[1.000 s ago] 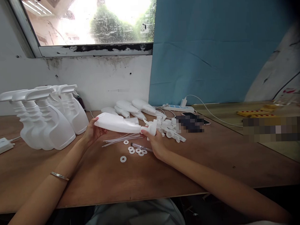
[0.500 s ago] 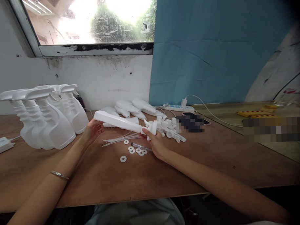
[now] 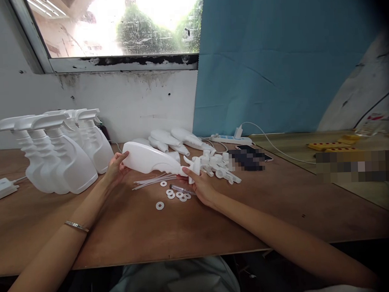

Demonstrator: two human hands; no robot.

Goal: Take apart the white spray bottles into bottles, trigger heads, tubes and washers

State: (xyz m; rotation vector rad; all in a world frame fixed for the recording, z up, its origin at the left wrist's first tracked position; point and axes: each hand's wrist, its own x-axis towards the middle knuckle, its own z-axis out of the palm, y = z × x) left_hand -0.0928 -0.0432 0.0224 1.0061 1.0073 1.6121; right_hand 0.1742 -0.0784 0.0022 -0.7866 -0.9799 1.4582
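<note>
Holding a white plastic spray bottle [image 3: 150, 159] on its side above the brown wooden surface [image 3: 127, 233], we have it level between both hands. Our left hand [image 3: 116, 168] cups the bottle's flat base, fingers curled loosely against it. Our right hand [image 3: 199, 185] grips the neck end, fingers pinching the white trigger sprayer head [image 3: 195, 166] fitted there.

Just beneath the bottle lie thin clear plastic dip tubes [image 3: 151, 180] in a loose bundle, and near them several small white flat washers [image 3: 170, 194] and a slim clear-handled screwdriver [image 3: 182, 189]. Beside our right hand sits a heap of loose white trigger heads [image 3: 219, 165], and behind the bottle a few headless white bottles [image 3: 169, 140] lie on their sides.

Well to the left, a group of finished white spray bottles [image 3: 59, 153] stands upright near the wall. A white power strip [image 3: 231, 140] with a plugged cable rests at the back by the blue sheet [image 3: 274, 62].
</note>
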